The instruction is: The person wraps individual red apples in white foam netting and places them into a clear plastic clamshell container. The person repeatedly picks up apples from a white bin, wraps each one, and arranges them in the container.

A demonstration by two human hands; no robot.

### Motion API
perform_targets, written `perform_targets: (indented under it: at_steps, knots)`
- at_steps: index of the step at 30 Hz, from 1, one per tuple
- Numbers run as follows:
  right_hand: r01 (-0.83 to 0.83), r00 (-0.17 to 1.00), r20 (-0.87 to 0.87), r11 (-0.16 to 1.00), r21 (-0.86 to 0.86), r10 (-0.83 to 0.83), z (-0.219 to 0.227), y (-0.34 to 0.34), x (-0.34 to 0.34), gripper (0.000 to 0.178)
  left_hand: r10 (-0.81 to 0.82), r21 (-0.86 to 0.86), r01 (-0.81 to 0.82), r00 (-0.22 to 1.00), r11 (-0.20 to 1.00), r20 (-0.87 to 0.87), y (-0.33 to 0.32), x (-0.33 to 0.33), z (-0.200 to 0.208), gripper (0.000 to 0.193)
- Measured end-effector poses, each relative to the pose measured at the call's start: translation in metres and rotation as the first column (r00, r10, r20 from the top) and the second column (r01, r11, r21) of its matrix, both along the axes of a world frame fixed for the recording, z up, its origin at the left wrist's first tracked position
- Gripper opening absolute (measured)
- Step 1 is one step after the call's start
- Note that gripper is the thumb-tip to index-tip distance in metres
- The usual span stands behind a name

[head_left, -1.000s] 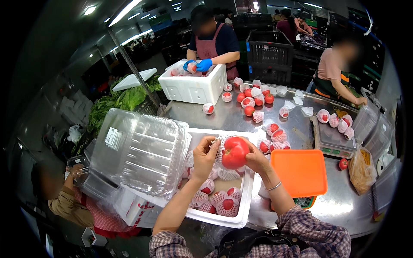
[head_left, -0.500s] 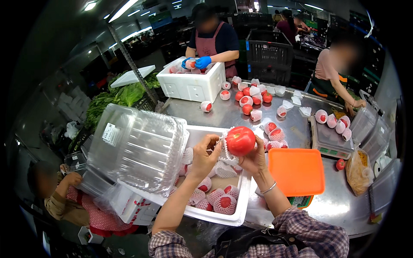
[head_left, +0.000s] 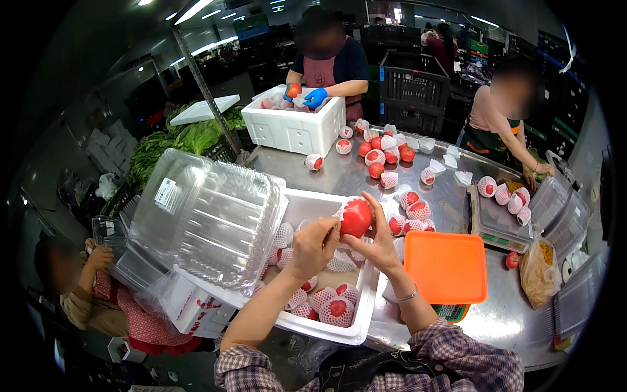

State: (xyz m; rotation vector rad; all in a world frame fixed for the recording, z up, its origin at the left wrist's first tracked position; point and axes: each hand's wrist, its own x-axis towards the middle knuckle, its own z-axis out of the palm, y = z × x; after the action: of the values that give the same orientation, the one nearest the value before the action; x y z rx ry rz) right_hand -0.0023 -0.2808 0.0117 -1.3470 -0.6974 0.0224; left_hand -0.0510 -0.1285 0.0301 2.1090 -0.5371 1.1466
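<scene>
Above the near white foam box, I hold a large red tomato between both hands. My left hand pinches at its left side, where a bit of white foam net shows. My right hand cups it from the right and below, thumb and fingers spread round it. In the box under my hands lie several tomatoes in foam nets. Part of the box's inside is hidden by my hands and left forearm.
Stacked clear plastic trays lean over the box's left side. Right stands an orange tray on a scale. More tomatoes lie on the metal table. Across, a blue-gloved person handles a tomato above another foam box. Two more people stand left and right.
The tomato has turned and come slightly left and lower; less foam net shows on it. My right fingers have moved up along its side. The gloved co-worker's hands have moved apart.
</scene>
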Motion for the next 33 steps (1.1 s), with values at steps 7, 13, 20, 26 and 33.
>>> perform_targets:
  at_steps: [7,13,20,26,33]
  knots:
    - [-0.244,0.714,-0.414,0.755,0.608,0.564,-0.025,-0.017,0.008,0.077,-0.252,-0.574,0.059,0.931,0.817,-0.263,-0.004,0.0,0.005,0.009]
    - [-0.143,0.674,-0.342,0.57,0.809,0.654,-0.03,-0.018,0.016,0.07,-0.408,-0.596,0.156,0.857,0.788,-0.315,-0.012,0.0,0.003,0.009]
    - [-0.02,0.623,-0.395,0.519,0.855,0.675,-0.039,-0.012,0.018,0.067,-0.445,-0.581,0.177,0.821,0.795,-0.358,-0.012,0.002,-0.003,0.008]
    - [-0.105,0.667,-0.366,0.568,0.816,0.65,-0.044,-0.016,0.015,0.065,-0.444,-0.569,0.189,0.825,0.801,-0.351,-0.014,0.001,0.0,0.009]
    - [-0.149,0.647,-0.369,0.585,0.797,0.667,-0.049,-0.015,0.017,0.06,-0.304,-0.384,0.164,0.891,0.909,-0.338,-0.02,-0.003,0.006,0.021]
